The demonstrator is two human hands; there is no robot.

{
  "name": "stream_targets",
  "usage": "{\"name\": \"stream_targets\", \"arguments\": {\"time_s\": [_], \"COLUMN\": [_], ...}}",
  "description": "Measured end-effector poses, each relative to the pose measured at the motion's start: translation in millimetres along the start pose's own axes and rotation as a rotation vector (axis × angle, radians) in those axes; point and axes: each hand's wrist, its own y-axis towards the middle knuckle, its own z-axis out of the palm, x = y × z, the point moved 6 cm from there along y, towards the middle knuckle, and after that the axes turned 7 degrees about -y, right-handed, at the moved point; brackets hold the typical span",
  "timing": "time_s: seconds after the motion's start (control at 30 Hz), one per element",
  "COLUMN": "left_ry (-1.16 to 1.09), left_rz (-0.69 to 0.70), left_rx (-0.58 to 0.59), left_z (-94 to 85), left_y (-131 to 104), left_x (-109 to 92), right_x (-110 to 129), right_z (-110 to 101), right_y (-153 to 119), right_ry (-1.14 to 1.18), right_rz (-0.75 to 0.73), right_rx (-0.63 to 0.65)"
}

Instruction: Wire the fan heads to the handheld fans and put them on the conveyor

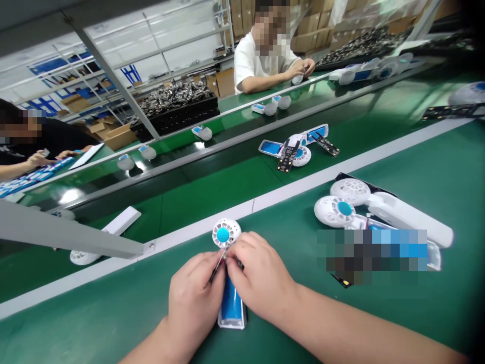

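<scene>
A white handheld fan lies on the green bench in front of me, its round grille head with a blue centre pointing away. Its handle is uncovered and shows a blue battery-like block inside. My left hand is closed at the fan's left side, pinching a thin dark circuit board seen nearly edge-on. From the right, my right hand comes over the fan's neck with thumb and fingers pinched together. What sits between those fingertips is mostly hidden.
More white fan parts and a partly blurred patch lie on the bench at right. Across the white ledge, fans with circuit boards rest on a green belt. A metal post stands at left. Two people work opposite.
</scene>
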Motion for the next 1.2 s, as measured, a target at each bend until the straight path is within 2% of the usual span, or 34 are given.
{"name": "stream_targets", "arguments": {"time_s": [0.1, 0.2, 0.3, 0.37, 0.43, 0.5, 0.53, 0.6, 0.67, 0.73, 0.77, 0.83, 0.87, 0.93, 1.0, 1.1, 1.2], "left_ry": [-0.046, -0.129, -0.31, -0.372, -0.338, -0.3, -0.282, -0.22, -0.1, 0.07, 0.15, 0.258, 0.289, 0.323, 0.353, 0.442, 0.585], "left_rz": [0.018, -0.039, -0.281, -0.481, -0.576, -0.613, -0.624, -0.64, -0.676, -0.749, -0.792, -0.872, -0.901, -0.956, -0.989, -0.971, -0.929], "left_rx": [0.02, 0.023, 0.028, -0.076, -0.239, -0.389, -0.449, -0.534, -0.575, -0.615, -0.618, -0.545, -0.478, -0.335, -0.212, -0.112, -0.088], "left_z": [1.2, 2.5, 13.9, 16.2, 5.5, -15.8, -29.7, -64.2, -108.4, -159.4, -183.5, -219.9, -231.3, -243.3, -247.7, -257.1, -277.5], "left_y": [0.5, -0.6, 9.5, 25.8, 43.2, 46.2, 38.8, 7.3, -34.7, -69.1, -78.4, -79.2, -73.5, -60.0, -50.4, -47.1, -53.4], "left_x": [2.2, 2.3, 15.8, 37.7, 59.2, 73.5, 77.2, 80.9, 88.8, 108.9, 123.5, 157.8, 174.6, 201.7, 213.7, 200.2, 161.3], "right_x": [-1.4, -4.9, -17.2, -34.7, -54.6, -70.1, -74.2, -74.0, -64.8, -51.6, -44.8, -33.4, -29.5, -25.9, -26.5, -29.4, -26.9], "right_z": [0.3, 0.9, 6.9, 15.0, 19.5, 22.1, 22.2, 20.6, 18.0, 16.6, 16.1, 15.2, 14.5, 12.9, 10.6, 6.0, 5.4], "right_y": [2.0, 3.3, 5.0, 7.4, 8.3, 5.8, 3.8, 0.3, -1.2, -0.5, 0.4, 1.6, 1.6, 0.6, -0.5, -0.3, 0.5], "right_ry": [0.002, 0.007, 0.046, 0.119, 0.222, 0.286, 0.296, 0.278, 0.246, 0.228, 0.226, 0.23, 0.233, 0.234, 0.227, 0.214, 0.221], "right_rz": [-0.012, -0.022, 0.009, 0.115, 0.244, 0.342, 0.362, 0.347, 0.288, 0.227, 0.196, 0.141, 0.118, 0.089, 0.082, 0.096, 0.094], "right_rx": [0.006, -0.003, 0.006, 0.023, -0.025, -0.049, -0.046, -0.021, 0.008, 0.038, 0.052, 0.073, 0.081, 0.099, 0.114, 0.113, 0.134]}}
